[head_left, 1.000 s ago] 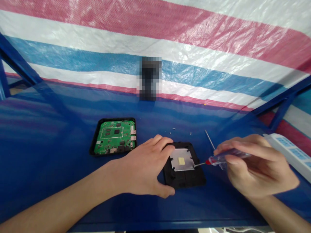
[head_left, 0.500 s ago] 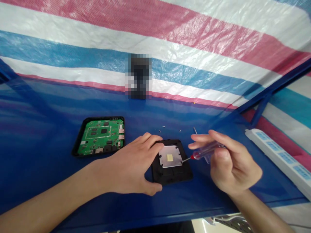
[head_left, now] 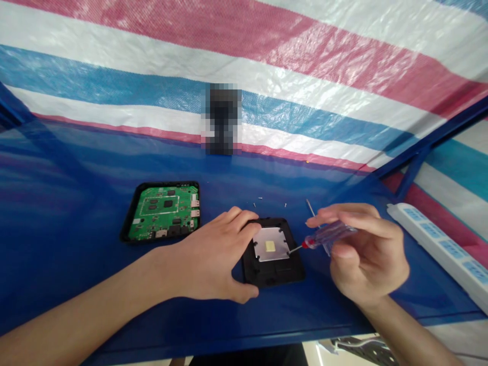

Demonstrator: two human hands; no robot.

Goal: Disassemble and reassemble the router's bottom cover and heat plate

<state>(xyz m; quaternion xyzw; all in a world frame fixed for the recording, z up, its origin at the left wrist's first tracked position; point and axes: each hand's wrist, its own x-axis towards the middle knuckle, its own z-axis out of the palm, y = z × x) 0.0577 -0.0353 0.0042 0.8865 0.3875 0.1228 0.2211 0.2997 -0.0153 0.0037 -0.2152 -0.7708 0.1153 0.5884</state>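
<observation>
A black square case half [head_left: 273, 271] lies on the blue table, with a silver metal plate [head_left: 271, 244] and a small yellow pad inside it. My left hand [head_left: 213, 259] grips the case's left side, fingers on its far corner and thumb at its near edge. My right hand [head_left: 366, 256] is closed on a small screwdriver [head_left: 324, 236] with a clear handle and red collar. Its tip touches the plate's right edge. A second black case half holding a green circuit board [head_left: 162, 211] lies to the left.
Several tiny screws [head_left: 270, 203] and a thin metal rod [head_left: 310, 207] lie behind the case. A white power strip [head_left: 438, 249] runs along the right side. A striped tarp hangs behind the table. Blue frame bars rise at both sides.
The view has swung a little; my hands stay on the case and the screwdriver. The screwdriver tip stays at the plate's right edge while my right fingers shift on the handle.
</observation>
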